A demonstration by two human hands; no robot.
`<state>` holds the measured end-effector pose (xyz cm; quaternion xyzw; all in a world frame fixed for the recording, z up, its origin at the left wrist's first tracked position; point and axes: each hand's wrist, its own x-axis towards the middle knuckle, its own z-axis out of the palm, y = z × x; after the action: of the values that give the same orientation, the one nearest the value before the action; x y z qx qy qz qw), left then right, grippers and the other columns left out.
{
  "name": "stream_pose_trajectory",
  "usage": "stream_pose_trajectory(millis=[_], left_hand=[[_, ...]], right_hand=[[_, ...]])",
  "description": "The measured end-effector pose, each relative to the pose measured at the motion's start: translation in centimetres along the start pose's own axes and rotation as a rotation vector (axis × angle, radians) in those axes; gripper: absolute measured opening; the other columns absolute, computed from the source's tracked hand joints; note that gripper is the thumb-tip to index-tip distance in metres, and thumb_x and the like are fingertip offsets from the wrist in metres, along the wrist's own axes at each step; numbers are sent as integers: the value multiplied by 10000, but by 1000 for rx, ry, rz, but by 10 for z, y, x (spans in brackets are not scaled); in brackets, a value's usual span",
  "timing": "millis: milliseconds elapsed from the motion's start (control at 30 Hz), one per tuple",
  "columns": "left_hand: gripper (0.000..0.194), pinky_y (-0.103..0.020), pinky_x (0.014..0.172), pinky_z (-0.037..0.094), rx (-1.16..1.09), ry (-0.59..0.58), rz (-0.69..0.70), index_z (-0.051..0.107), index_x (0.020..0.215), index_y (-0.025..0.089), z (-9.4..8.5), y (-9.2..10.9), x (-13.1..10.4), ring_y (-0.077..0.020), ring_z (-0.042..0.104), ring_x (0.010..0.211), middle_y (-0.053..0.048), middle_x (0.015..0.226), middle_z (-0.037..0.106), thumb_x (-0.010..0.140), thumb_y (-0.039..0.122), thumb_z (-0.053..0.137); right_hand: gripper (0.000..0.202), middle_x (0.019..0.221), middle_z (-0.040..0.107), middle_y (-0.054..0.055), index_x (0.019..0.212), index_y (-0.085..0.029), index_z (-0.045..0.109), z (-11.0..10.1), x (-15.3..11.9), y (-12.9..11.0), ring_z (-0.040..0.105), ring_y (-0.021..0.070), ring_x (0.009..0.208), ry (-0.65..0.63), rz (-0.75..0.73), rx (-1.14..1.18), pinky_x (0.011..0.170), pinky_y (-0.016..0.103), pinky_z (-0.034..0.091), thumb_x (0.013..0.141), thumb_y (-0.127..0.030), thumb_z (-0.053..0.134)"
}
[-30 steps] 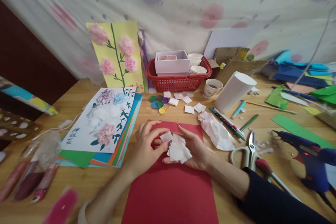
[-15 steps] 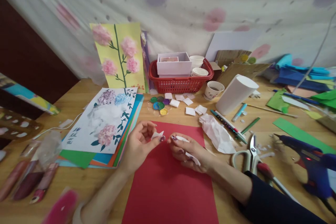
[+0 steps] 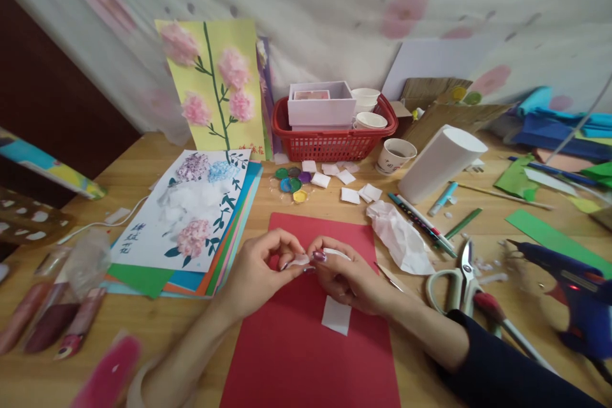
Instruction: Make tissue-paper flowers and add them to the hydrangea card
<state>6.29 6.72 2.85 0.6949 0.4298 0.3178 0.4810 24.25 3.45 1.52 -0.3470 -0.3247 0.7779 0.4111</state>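
Left hand (image 3: 261,271) and right hand (image 3: 351,275) have drawn together, one white square (image 3: 337,316) now on the red paper (image 3: 310,363); above it left pinches a thin white piece (image 3: 300,260) at the right's fingertips, right closed around more white pieces (image 3: 337,254); farther out, flower picture (image 3: 157,217) and yellow card (image 3: 217,44) bear Chinese characters ending 花, cup (image 3: 396,157) print too small

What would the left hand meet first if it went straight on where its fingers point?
Most likely the right hand, which lies just ahead of the left hand; whether they already touch is hard to tell from this single view.
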Motion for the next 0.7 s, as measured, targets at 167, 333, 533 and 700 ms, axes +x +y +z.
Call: stream_pose_trajectory(millis=[167,333,533,700], left_hand=[[129,-187,525,342,-16,-25,16,565,795,194,3,0,0,-68,410,541,87,592,422,804,256,677],[123,-193,541,352,3,-19,32,566,816,198,3,0,-1,-72,419,552,88,597,428,789,231,681],[116,-193,557,368,43,-39,45,575,839,209,2,1,-2,-73,438,557,90,601,428,773,161,657],[220,-217,651,434,132,-63,48,584,912,226,2,1,-4,-97,519,656,63,709,516,739,189,715]], right_hand=[[318,406,348,-143,824,-194,509,1,0,1,185,17,325,-7,-16,-54,290,110,163,755,-423,719],[265,411,354,-143,831,-198,515,1,0,1,183,20,330,-12,-7,-33,291,110,165,743,-357,707],[238,408,367,-136,796,-196,522,1,0,1,200,24,322,-1,2,-36,291,126,165,727,-332,705],[284,443,400,-123,778,-187,531,1,1,1,220,20,326,29,-6,-61,304,142,182,721,-375,736]])
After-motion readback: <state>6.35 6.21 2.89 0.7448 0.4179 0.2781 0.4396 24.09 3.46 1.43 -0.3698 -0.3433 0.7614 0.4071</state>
